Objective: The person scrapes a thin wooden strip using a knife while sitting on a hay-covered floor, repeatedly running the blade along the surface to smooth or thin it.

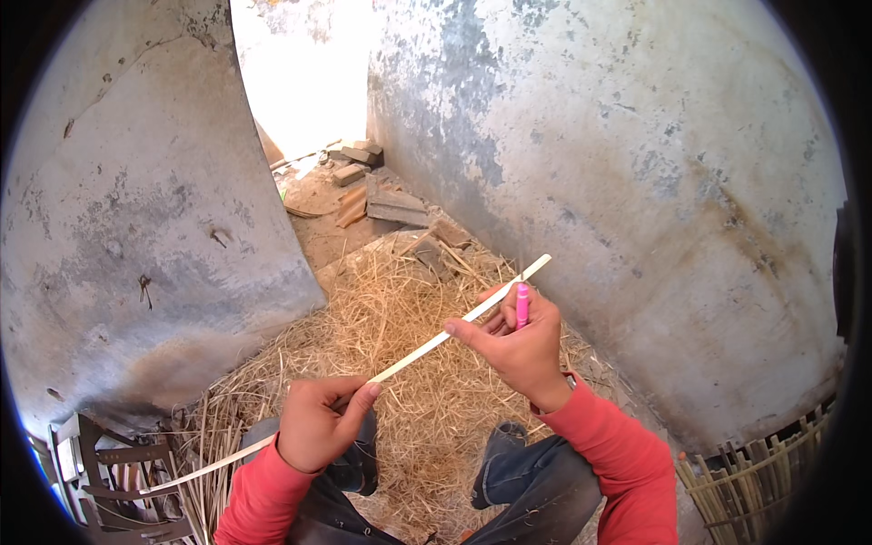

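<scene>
A long, pale strip [422,351], seemingly split bamboo, slants across in front of me, its far end up to the right. My left hand [325,413] is closed on it, thumb on top, and the rest of the strip runs back under my left forearm. Closer to the far end, my right hand [522,341] grips a pink-handled tool [522,305] with a thin dark shaft or blade; I cannot tell which. My right thumb rests against the strip, and the tool's thin part meets or crosses it near the tip.
Loose straw-like shavings [400,309] cover the floor around my feet. Bricks and broken slabs [392,205] lie by the bright doorway [309,82]. Worn walls [627,182] close in on both sides. Dark chair-like furniture [127,472] stands lower left, a slatted basket [758,490] lower right.
</scene>
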`<state>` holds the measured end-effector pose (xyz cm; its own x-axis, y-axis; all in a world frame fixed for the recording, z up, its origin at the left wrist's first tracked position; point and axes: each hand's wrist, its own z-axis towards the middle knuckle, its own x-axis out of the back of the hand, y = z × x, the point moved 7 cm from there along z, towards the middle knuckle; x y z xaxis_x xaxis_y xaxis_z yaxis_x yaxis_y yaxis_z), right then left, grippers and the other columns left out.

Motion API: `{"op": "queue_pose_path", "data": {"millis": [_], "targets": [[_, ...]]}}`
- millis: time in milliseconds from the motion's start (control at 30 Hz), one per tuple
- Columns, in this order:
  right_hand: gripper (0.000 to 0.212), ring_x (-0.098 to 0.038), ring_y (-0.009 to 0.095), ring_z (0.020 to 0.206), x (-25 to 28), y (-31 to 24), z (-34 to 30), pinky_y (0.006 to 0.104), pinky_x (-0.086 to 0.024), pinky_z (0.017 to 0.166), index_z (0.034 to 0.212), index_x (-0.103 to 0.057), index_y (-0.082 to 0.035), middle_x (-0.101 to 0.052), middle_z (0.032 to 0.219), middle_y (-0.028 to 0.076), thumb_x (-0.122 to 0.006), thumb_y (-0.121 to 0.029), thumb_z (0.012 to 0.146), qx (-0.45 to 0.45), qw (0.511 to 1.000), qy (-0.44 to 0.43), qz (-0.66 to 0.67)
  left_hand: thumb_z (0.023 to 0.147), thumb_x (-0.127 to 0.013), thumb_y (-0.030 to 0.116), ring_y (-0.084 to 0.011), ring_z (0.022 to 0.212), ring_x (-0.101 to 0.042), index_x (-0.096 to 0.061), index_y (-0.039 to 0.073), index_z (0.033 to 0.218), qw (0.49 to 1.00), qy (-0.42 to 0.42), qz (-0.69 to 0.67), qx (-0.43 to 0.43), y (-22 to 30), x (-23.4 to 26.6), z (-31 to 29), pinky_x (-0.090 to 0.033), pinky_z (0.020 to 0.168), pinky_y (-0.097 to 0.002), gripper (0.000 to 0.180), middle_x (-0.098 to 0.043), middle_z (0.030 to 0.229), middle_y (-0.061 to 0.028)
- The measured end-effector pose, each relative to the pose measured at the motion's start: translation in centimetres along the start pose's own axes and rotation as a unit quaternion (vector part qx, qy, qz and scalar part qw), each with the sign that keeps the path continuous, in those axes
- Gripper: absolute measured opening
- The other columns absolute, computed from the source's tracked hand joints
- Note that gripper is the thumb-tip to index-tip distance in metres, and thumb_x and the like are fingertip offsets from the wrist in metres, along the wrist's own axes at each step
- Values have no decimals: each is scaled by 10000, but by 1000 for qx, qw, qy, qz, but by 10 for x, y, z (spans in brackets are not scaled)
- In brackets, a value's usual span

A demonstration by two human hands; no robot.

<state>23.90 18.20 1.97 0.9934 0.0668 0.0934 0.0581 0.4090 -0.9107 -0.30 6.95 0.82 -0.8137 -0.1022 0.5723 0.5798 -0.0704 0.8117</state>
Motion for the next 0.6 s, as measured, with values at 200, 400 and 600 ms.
{"op": "queue_pose_path", "data": {"millis": [200,400,600], "targets": [[301,-630,38,663,-12,-22,-3,200,-536,560,825,-554,-45,-703,850,70,-849,-2,865,48,997,-42,-54,969,-720,119,-191,508,-575,-782,2,1036,995,58,-5,-84,14,5,0,-451,528,-325,149,-645,656,-136],[460,-620,60,663,20,-16,10,228,-551,559,697,-388,-104,-731,954,133,-763,8,938,4,993,18,116,956,-735,98,-180,570,-647,-767,-11,1098,997,-6,12,-74,-21,23,-2,-488,568,-312,181,-694,700,-131],[419,-419,43,611,71,-10,26,248,-336,556,747,-511,-76,-566,726,-23,-597,-297,1092,-2,998,56,-32,935,-775,97,-126,535,-577,-778,-30,1039,999,7,-6,-36,-25,47,-8,-448,532,-304,164,-648,636,-111]]}}
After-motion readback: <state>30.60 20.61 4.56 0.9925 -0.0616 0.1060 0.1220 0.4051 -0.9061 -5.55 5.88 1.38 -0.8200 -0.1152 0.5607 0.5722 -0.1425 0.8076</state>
